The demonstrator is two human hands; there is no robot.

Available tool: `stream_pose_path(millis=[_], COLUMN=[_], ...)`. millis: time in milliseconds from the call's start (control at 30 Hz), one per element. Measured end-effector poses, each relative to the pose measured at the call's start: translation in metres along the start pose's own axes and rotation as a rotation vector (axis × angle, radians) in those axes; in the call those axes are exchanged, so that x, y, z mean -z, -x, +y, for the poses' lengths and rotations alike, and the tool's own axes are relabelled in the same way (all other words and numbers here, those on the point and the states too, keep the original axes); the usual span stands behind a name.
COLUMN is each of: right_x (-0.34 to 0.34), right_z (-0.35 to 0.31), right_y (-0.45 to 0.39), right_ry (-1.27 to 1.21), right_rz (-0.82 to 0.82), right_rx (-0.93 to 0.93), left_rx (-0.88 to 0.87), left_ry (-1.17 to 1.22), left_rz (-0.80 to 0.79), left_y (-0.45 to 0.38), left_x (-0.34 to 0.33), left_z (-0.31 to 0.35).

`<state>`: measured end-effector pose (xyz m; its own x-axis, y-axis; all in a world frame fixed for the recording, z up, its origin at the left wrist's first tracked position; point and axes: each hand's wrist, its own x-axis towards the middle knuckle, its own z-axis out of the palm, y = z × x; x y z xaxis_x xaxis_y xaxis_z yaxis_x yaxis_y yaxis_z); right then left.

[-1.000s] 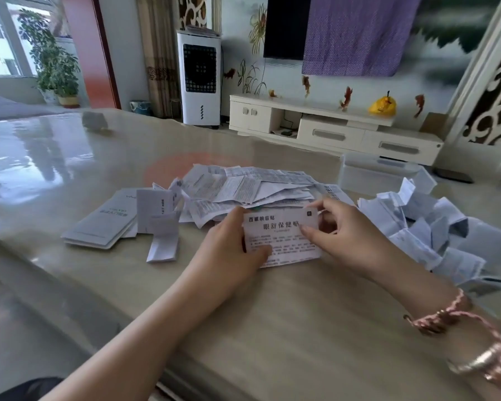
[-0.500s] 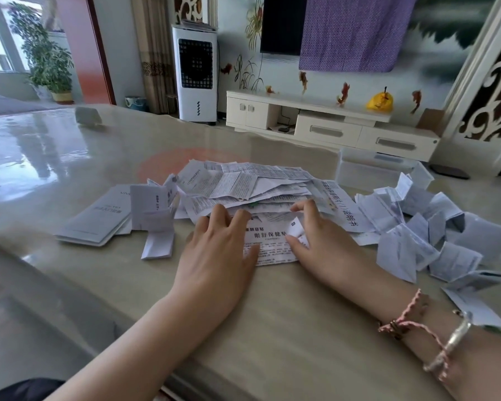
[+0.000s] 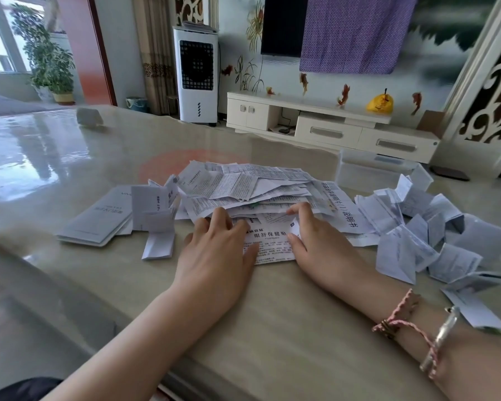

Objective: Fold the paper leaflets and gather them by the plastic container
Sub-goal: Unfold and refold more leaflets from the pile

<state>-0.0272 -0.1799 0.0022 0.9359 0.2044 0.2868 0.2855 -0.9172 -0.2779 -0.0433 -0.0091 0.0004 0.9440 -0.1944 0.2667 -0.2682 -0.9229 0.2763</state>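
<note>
A white printed leaflet (image 3: 269, 241) lies flat on the table in front of a loose heap of unfolded leaflets (image 3: 243, 186). My left hand (image 3: 217, 256) presses on its left side with fingers spread and straight. My right hand (image 3: 315, 238) lies on its right side; thumb and fingertips touch the leaflet's right edge and top corner. A pile of folded leaflets (image 3: 425, 241) lies to the right, in front of the clear plastic container (image 3: 370, 172).
Booklets (image 3: 99, 221) and a few half-folded leaflets (image 3: 158, 227) lie to the left of the heap. The glossy table (image 3: 272, 328) has its near edge just below my forearms. A small white object (image 3: 88, 117) sits far left.
A second ago both hands held the leaflet slightly raised by its sides. They lowered it to the table, and the left hand now lies flat on it.
</note>
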Motion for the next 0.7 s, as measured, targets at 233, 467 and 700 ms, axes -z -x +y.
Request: stream_pose_path(millis=[233,467,700], right_x=[0.0008,0.0016,-0.0006], right_z=[0.0001,0.0014,0.0028], right_y=[-0.0022,0.0008,-0.001], right_ry=[0.021,0.002,0.023], right_rz=[0.001,-0.011,0.005], right_rx=[0.017,0.025,0.042], left_rx=[0.005,-0.008,-0.005], left_ry=[-0.01,-0.019,-0.016], left_rz=[-0.01,-0.009,-0.011], left_y=[-0.0038,-0.0018,-0.0029], left_x=[0.0003,0.0007,0.0], left_z=[-0.0009,-0.0022,-0.0024])
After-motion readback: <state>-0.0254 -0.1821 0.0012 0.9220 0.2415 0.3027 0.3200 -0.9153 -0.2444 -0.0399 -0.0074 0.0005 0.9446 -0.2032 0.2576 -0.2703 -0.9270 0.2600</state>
